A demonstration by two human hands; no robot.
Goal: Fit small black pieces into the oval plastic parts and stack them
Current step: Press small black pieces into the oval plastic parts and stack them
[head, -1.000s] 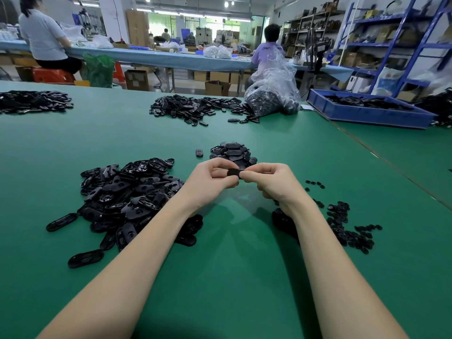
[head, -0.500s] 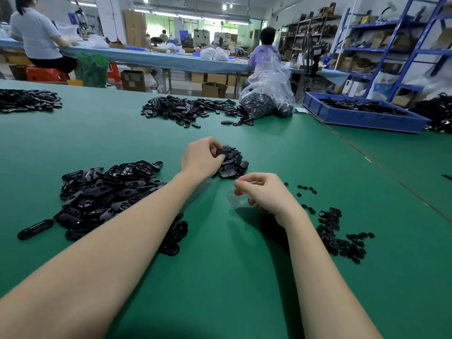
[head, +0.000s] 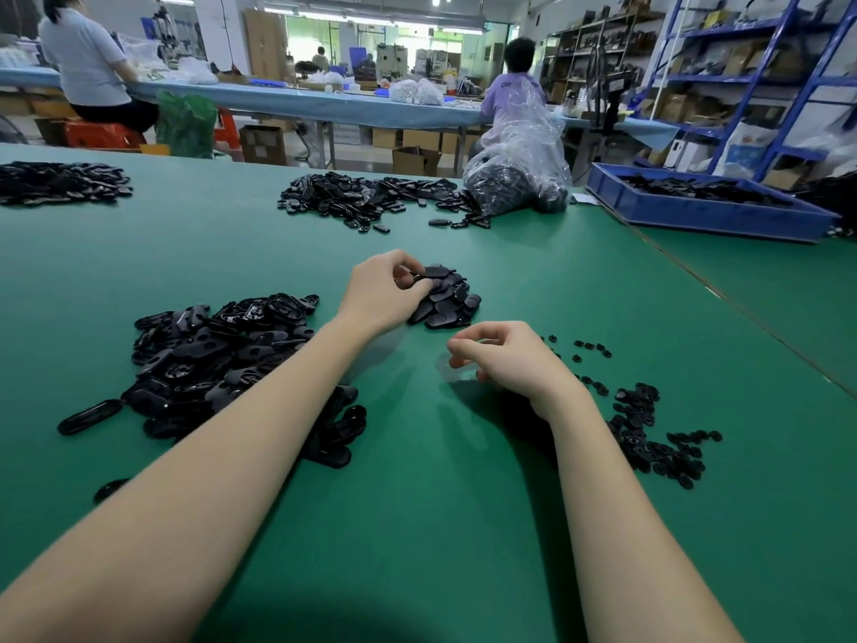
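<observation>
A heap of oval plastic parts (head: 222, 359) lies left. My left hand (head: 380, 294) rests curled on the finished stack (head: 445, 299), whether gripping I cannot tell. My right hand (head: 505, 359) hangs loosely curled, empty, beside the small black pieces (head: 649, 438).

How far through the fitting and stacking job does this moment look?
Early. Done: a small finished pile beyond the hands. In hand: the left hand pinches an oval part at that pile's edge, apparently adding it; the right hand, loosely curled, holds nothing visible. Left: the much larger heap of oval parts on the left and the scattered small black pieces on the right.
</observation>
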